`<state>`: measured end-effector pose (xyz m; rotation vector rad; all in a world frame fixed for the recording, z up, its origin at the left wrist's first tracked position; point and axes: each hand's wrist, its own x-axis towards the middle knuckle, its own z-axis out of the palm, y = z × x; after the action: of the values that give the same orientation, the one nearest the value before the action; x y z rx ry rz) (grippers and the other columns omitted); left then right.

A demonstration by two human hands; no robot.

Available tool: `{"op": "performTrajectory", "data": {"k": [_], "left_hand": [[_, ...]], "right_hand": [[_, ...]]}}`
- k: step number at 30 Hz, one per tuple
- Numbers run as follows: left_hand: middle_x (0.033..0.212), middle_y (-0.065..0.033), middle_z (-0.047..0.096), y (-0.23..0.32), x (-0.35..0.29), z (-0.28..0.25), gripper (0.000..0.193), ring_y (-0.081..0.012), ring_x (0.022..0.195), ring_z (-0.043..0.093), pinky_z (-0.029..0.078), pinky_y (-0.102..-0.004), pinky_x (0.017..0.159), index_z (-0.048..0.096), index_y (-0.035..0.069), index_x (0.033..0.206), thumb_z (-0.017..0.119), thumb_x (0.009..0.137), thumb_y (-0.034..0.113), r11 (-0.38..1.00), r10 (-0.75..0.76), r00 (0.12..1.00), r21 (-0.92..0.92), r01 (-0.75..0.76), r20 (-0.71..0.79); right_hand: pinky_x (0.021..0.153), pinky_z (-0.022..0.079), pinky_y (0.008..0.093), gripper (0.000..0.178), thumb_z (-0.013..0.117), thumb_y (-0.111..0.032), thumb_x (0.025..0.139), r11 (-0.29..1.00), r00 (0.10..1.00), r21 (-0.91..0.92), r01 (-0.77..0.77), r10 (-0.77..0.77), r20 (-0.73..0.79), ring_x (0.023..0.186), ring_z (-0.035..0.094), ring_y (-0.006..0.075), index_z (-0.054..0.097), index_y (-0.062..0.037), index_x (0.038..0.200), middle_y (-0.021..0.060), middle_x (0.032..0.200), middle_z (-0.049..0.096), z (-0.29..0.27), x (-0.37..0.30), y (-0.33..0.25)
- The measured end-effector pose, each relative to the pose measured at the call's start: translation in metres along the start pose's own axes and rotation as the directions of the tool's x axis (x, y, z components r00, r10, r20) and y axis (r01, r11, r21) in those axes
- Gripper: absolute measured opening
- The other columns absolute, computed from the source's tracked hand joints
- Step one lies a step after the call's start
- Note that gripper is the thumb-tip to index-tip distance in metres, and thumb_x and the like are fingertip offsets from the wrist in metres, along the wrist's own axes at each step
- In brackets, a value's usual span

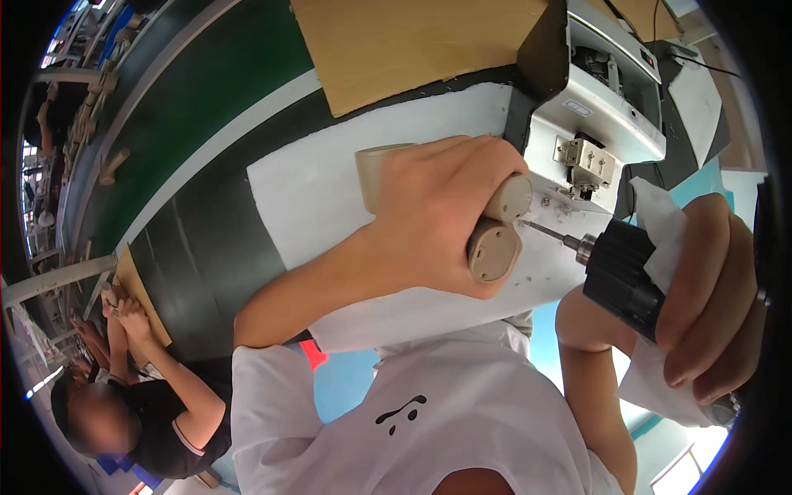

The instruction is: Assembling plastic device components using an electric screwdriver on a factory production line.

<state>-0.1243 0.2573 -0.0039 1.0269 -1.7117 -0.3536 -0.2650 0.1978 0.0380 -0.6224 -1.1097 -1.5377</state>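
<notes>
My left hand point(441, 210) is closed around beige plastic cylinders, with their round ends facing right. The upper cylinder point(511, 198) touches the lower cylinder point(493, 254), whose end face has small holes. Beyond the wrist, another beige cylindrical piece point(369, 177) shows, partly hidden by the hand; I cannot tell whether it joins the others. My right hand point(714, 305) grips a black electric screwdriver point(623, 272) with white wrapping around its body. Its thin bit point(544, 232) points left, its tip close beside the upper cylinder's end.
A screw feeder point(594, 115) stands at the far right, with loose screws point(561, 206) near its base. White sheet point(313, 194) covers part of the dark bench; brown cardboard point(412, 49) lies behind. A green conveyor belt point(223, 91) runs at left, where a co-worker point(157, 396) sits.
</notes>
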Motion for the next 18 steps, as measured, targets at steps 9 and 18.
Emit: {"op": "performTrajectory", "data": {"k": [9,18], "left_hand": [[0.064,-0.0064,0.052,0.002,-0.002,-0.001,0.032,-0.0259,0.052,0.050,0.039,-0.0344,0.045,0.056,0.006,0.083,0.066,0.053,0.011,1.000,0.003,0.999,-0.009,-0.004,-0.051],[0.064,-0.0063,0.052,0.002,-0.008,0.002,0.033,-0.0267,0.053,0.051,0.040,-0.0345,0.045,0.055,0.006,0.082,0.067,0.052,0.011,1.000,0.017,0.998,-0.001,-0.017,-0.057]], "right_hand": [[0.077,0.046,0.0127,0.019,0.067,-0.006,0.091,0.770,0.818,-0.351,-0.533,0.575,0.018,0.078,0.057,0.0067,0.061,-0.0146,0.075,-0.0017,0.075,0.062,-0.007,0.017,-0.014],[0.074,0.048,0.0158,0.017,0.073,-0.010,0.088,0.439,0.465,-0.522,-0.731,0.881,0.089,0.078,0.057,0.0066,0.062,-0.0166,0.077,-0.0022,0.076,0.062,-0.007,0.051,-0.023]]}}
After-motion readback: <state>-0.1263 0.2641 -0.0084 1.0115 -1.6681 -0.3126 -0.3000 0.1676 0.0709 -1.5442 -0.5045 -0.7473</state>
